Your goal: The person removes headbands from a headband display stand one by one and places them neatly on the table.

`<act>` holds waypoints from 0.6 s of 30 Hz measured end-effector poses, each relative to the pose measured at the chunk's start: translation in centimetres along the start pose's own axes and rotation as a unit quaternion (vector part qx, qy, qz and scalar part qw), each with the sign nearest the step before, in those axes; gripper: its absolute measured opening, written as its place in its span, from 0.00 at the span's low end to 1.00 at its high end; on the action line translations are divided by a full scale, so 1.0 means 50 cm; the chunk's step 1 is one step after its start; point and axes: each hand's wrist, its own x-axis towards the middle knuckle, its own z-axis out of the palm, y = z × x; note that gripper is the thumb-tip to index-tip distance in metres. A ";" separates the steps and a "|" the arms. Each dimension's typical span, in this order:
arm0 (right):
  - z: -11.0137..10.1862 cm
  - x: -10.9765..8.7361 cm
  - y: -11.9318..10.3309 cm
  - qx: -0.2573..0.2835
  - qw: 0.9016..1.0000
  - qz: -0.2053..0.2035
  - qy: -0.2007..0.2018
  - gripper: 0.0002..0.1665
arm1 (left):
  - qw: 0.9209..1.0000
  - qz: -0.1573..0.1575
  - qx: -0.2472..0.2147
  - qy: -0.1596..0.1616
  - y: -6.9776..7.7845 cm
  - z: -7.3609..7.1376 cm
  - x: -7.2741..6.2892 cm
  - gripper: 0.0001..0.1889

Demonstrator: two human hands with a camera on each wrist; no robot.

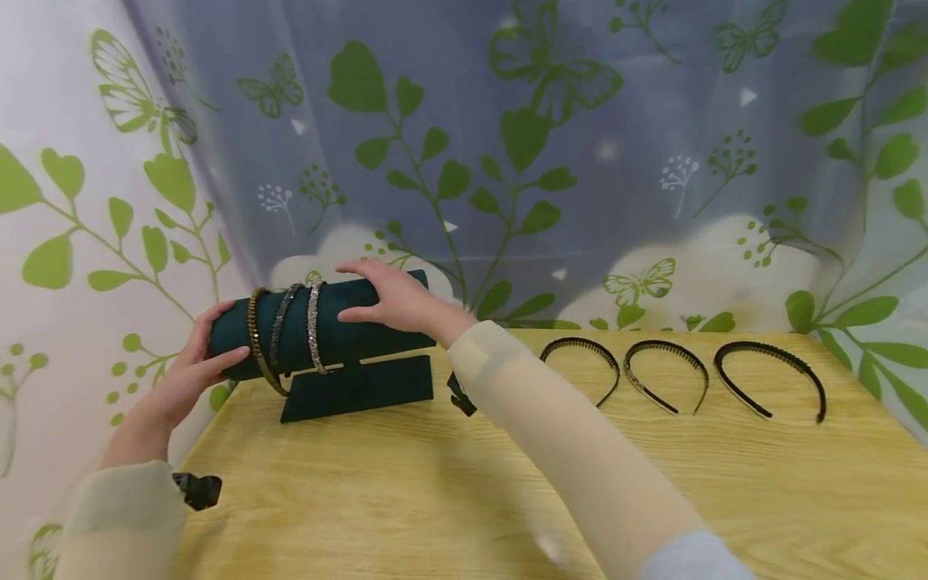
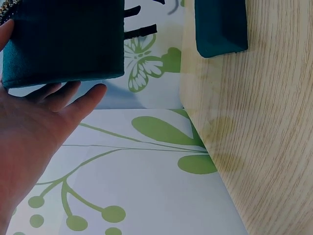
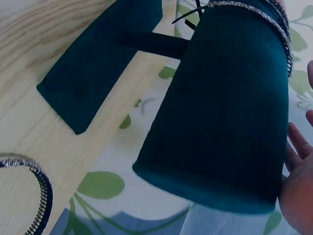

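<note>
A dark green velvet headband stand (image 1: 362,388) has a padded roll (image 1: 337,314) above its flat base. Around the roll sit a gold headband (image 1: 254,330), a dark sparkly headband (image 1: 281,322) and a silver sparkly headband (image 1: 313,326). My left hand (image 1: 181,383) spans the roll's left end, thumb in front and fingers extended at the back. The right hand (image 1: 399,298) reaches over the right half of the roll, fingers spread and thumb apart, with nothing between them. In the right wrist view, its fingers (image 3: 298,142) show beside the roll's edge.
Three dark toothed headbands lie on the wooden table (image 1: 464,499) to the right: a left one (image 1: 583,345), a middle one (image 1: 663,346) and a right one (image 1: 776,350). A leaf-and-butterfly curtain (image 1: 449,105) hangs close behind the table.
</note>
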 end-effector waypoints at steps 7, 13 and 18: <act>0.027 0.029 -0.022 -0.098 0.995 -0.004 -0.029 0.46 | 1.000 0.004 -0.003 0.003 -0.007 -0.001 0.006 0.39; 0.038 0.046 -0.036 -0.141 0.989 -0.011 -0.050 0.45 | 1.000 0.001 0.002 0.006 -0.006 -0.002 0.001 0.39; 0.039 0.048 -0.040 -0.166 0.985 -0.004 -0.055 0.43 | 1.000 0.004 0.000 0.005 -0.007 0.000 0.004 0.38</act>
